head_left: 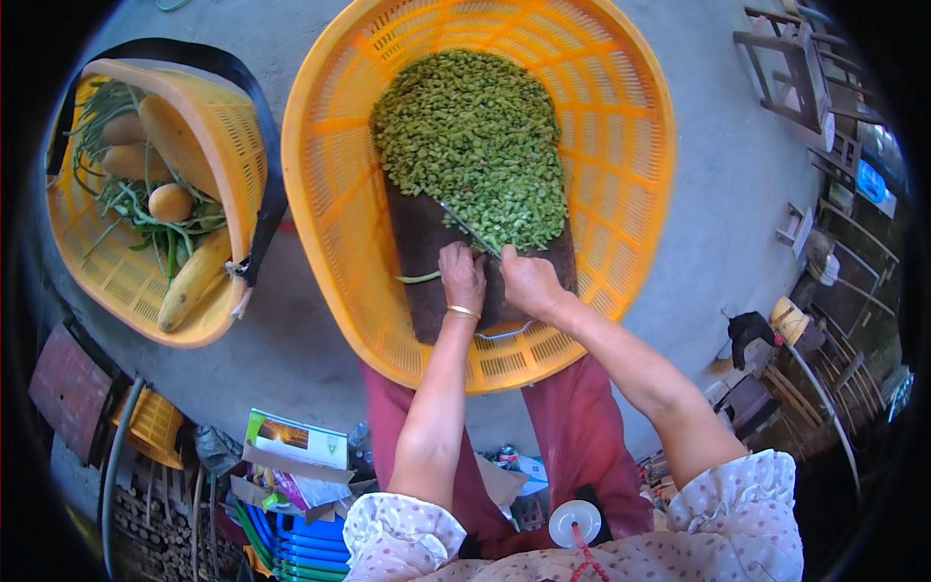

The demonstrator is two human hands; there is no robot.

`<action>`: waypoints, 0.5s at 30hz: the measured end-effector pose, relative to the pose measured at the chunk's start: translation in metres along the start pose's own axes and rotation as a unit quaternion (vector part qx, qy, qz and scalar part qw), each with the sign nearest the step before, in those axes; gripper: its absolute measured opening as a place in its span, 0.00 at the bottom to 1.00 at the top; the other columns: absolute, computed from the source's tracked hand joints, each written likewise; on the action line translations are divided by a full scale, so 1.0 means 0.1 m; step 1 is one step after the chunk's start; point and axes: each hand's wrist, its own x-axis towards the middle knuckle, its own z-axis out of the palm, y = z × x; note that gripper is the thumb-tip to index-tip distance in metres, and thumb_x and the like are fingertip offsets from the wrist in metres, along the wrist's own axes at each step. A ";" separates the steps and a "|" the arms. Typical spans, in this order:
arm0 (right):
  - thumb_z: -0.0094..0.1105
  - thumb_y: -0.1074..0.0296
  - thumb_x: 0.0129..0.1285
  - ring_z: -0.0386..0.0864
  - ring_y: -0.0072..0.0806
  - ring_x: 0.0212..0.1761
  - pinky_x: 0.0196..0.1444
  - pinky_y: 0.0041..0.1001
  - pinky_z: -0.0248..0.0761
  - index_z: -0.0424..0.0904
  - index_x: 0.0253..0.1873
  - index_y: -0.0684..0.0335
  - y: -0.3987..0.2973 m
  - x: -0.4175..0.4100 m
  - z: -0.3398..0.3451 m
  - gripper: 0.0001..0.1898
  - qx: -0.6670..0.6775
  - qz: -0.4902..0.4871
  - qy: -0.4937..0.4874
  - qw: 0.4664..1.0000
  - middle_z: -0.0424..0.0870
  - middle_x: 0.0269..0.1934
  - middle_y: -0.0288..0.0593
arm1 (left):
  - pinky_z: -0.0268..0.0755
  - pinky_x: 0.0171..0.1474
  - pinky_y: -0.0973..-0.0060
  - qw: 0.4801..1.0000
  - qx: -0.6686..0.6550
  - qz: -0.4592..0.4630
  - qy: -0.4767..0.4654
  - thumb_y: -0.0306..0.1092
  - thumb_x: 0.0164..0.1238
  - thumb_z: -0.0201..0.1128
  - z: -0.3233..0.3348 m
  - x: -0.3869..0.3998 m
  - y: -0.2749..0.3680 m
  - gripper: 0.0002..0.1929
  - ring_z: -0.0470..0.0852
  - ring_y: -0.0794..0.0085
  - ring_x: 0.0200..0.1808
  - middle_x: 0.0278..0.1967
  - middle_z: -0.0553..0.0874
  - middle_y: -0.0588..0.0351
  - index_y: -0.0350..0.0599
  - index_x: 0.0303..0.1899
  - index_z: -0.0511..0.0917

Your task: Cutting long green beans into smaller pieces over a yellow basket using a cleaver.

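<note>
A big orange plastic basket [327,240] lies before me, with a dark cutting board [422,240] inside it. A large heap of chopped green beans [473,138] covers the board's far part. My right hand [531,281] grips the handle of a knife [465,225], whose blade points away to the left at the heap's near edge. My left hand [462,275] presses on the board just left of the knife, fingers curled over a long green bean [418,278] that sticks out to the left.
On the left, a second yellow basket [87,269] with a black strap holds long beans, squashes [196,273] and other vegetables. Wooden stools [793,73] stand at the upper right. Cardboard boxes [298,451] and stacked firewood [160,531] lie at the lower left.
</note>
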 end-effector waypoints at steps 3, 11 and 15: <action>0.50 0.75 0.52 0.80 0.51 0.23 0.27 0.45 0.72 0.64 0.38 0.68 0.02 -0.13 -0.14 0.09 -0.009 -0.028 -0.029 0.999 0.79 0.19 0.56 | 0.66 0.45 0.60 1.000 0.003 -0.006 -0.003 0.18 0.45 0.60 -0.02 0.02 -0.02 0.12 0.71 0.50 0.39 0.34 0.76 0.46 0.37 0.35 0.75; 0.51 0.78 0.49 0.80 0.51 0.25 0.29 0.44 0.73 0.64 0.36 0.68 0.09 -0.22 -0.09 0.09 -0.015 0.007 -0.075 0.997 0.79 0.20 0.57 | 0.66 0.46 0.60 0.997 0.063 0.006 -0.054 0.22 0.44 0.65 -0.24 -0.04 0.18 0.17 0.72 0.51 0.44 0.39 0.75 0.48 0.39 0.40 0.74; 0.52 0.78 0.48 0.80 0.51 0.24 0.28 0.43 0.73 0.65 0.36 0.69 -0.07 -0.13 -0.01 0.09 0.013 -0.003 -0.047 0.999 0.79 0.20 0.56 | 0.69 0.41 0.65 0.996 0.055 0.014 -0.074 0.22 0.45 0.65 -0.37 -0.07 -0.04 0.11 0.75 0.55 0.39 0.33 0.77 0.49 0.39 0.33 0.76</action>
